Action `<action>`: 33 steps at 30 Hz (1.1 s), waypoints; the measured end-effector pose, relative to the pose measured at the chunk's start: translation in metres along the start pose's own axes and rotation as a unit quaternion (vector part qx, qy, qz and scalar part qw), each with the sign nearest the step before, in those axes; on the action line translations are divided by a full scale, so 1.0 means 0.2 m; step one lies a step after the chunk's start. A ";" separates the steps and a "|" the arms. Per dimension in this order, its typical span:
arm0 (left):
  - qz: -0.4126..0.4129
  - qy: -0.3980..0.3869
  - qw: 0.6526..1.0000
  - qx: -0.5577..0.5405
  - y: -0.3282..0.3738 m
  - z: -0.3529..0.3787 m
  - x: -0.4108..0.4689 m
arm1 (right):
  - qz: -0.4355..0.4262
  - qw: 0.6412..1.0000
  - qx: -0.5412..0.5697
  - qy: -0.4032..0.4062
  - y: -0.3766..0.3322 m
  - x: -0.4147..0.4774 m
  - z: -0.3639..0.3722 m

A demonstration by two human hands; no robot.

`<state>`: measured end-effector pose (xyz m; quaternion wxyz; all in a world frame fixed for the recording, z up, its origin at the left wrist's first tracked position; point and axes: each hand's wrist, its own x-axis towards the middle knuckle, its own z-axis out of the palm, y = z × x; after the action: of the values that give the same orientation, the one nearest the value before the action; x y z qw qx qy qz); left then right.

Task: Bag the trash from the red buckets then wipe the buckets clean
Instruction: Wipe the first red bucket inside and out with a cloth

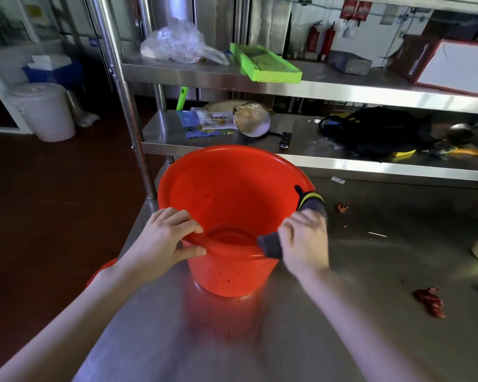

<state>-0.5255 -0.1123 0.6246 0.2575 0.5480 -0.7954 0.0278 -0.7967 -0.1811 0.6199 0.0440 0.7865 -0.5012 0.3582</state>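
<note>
Head: chili bits (pixel 429 301) (prob.) by bucket (pixel 232 188) — table (pixel 370 271).

Head view, close above bucket (pixel 232 188)

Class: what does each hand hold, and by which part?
The left hand grips the red bucket by its near rim. The right hand grips a dark cloth at its middle, draped over the rim.

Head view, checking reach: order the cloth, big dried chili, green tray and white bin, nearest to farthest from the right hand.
1. cloth, held in the right hand
2. big dried chili, on table, right
3. green tray, upper shelf ahead
4. white bin, floor far left
</note>
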 end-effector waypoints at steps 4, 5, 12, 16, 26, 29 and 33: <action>-0.015 0.015 1.000 0.012 0.10 0.03 -0.04 | -0.015 0.998 -0.020 0.054 -0.29 -0.15 0.10; -0.029 0.018 0.999 -0.001 0.12 0.04 -0.06 | -0.039 0.998 -0.015 0.051 -0.29 -0.15 0.09; -0.058 0.012 0.994 -0.097 0.13 0.03 -0.11 | -0.162 0.974 0.020 -0.160 0.19 0.15 -0.11; -0.036 0.034 0.997 -0.060 0.15 0.07 -0.09 | -0.089 0.988 0.027 -0.125 0.22 0.10 -0.09; -0.116 0.015 0.984 -0.135 0.03 -0.12 -0.09 | -0.122 0.992 -0.029 0.011 -0.39 -0.23 0.07; -0.359 0.051 0.915 -0.178 -0.11 -0.22 -0.11 | -0.152 0.988 -0.032 -0.017 -0.38 -0.28 0.04; -0.407 0.107 0.886 -0.196 -0.07 -0.10 -0.15 | -0.199 0.978 -0.028 -0.047 -0.39 -0.34 0.02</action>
<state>-0.4970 -0.0856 0.6256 0.4320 0.7558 -0.4591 -0.1769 -0.7469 -0.0922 0.5991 0.1127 0.8850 -0.3460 0.2904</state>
